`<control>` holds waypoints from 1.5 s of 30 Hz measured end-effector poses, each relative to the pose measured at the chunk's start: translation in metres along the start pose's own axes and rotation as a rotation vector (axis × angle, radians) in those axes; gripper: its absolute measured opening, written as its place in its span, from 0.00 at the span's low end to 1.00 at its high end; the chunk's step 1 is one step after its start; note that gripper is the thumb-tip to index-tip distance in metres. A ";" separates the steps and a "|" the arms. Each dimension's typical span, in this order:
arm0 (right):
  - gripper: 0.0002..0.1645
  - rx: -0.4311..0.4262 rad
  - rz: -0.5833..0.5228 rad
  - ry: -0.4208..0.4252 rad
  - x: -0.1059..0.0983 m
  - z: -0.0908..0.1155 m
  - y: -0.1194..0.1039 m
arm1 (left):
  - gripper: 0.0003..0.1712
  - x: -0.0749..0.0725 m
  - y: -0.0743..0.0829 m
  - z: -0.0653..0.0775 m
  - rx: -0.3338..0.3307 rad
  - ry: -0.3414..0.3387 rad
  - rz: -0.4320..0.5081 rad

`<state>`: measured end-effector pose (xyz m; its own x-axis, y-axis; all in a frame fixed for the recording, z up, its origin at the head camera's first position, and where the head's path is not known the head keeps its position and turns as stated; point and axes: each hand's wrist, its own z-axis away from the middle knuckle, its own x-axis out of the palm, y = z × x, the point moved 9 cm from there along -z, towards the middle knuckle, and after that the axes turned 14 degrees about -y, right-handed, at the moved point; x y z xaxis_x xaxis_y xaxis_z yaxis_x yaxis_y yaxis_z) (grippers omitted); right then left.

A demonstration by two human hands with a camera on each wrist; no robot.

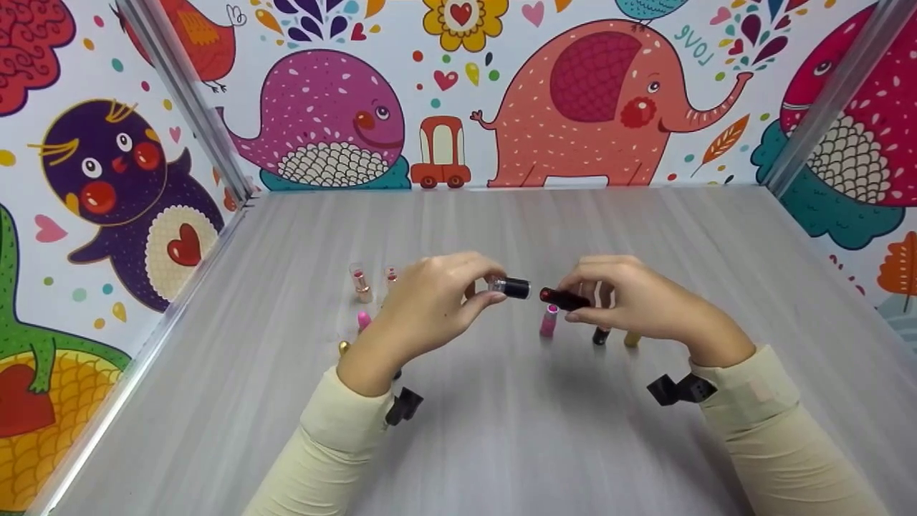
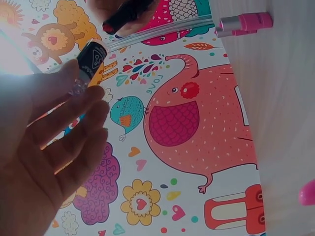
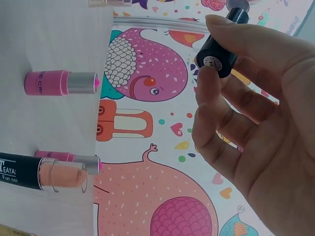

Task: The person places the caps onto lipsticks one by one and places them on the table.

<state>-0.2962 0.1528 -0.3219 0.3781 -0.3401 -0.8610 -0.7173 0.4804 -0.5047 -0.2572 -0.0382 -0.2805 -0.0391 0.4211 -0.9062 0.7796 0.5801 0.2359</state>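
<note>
My left hand (image 1: 437,301) pinches a black lipstick cap (image 1: 513,288) with a clear end, between thumb and fingers. Print shows on the cap's side in the left wrist view. Opposite it, my right hand (image 1: 630,297) grips a dark lipstick (image 1: 566,299) with its red tip bare and pointing left. A small gap separates cap and lipstick, both held above the table. The tube's base (image 3: 212,63), with a round label, faces the right wrist camera. Under the right hand stand a pink lipstick (image 1: 548,321), a black one (image 1: 600,335) and a gold one (image 1: 631,339).
Beside the left hand stand clear-capped lipsticks (image 1: 360,283), a bright pink one (image 1: 364,319) and a gold one (image 1: 344,348), partly hidden by the arm. The grey wood-grain table (image 1: 487,437) meets cartoon-printed walls (image 1: 458,93) at the back and sides.
</note>
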 end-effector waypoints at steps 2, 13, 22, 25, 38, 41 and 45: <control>0.18 -0.004 0.007 -0.003 0.001 -0.001 -0.002 | 0.11 0.002 0.001 -0.001 0.003 -0.010 -0.002; 0.15 -0.032 0.025 -0.017 0.004 -0.004 -0.009 | 0.10 0.007 0.006 -0.002 0.018 -0.018 0.000; 0.15 -0.029 0.022 -0.024 0.006 -0.005 -0.012 | 0.10 0.010 0.009 -0.002 0.019 -0.031 -0.017; 0.15 -0.026 0.025 -0.027 0.007 -0.005 -0.013 | 0.11 0.011 0.010 -0.003 0.025 -0.035 -0.013; 0.18 -0.156 0.009 0.039 0.010 -0.007 -0.023 | 0.12 0.016 0.014 -0.005 0.045 -0.044 -0.037; 0.18 -0.189 0.007 0.060 0.010 -0.008 -0.025 | 0.12 0.016 0.015 -0.005 0.049 -0.042 -0.039; 0.20 -0.203 -0.007 0.075 0.010 -0.008 -0.026 | 0.11 0.016 0.016 -0.005 0.056 -0.043 -0.044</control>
<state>-0.2779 0.1306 -0.3168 0.3438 -0.4059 -0.8468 -0.8210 0.3077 -0.4809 -0.2483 -0.0182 -0.2892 -0.0479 0.3653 -0.9297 0.8116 0.5568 0.1769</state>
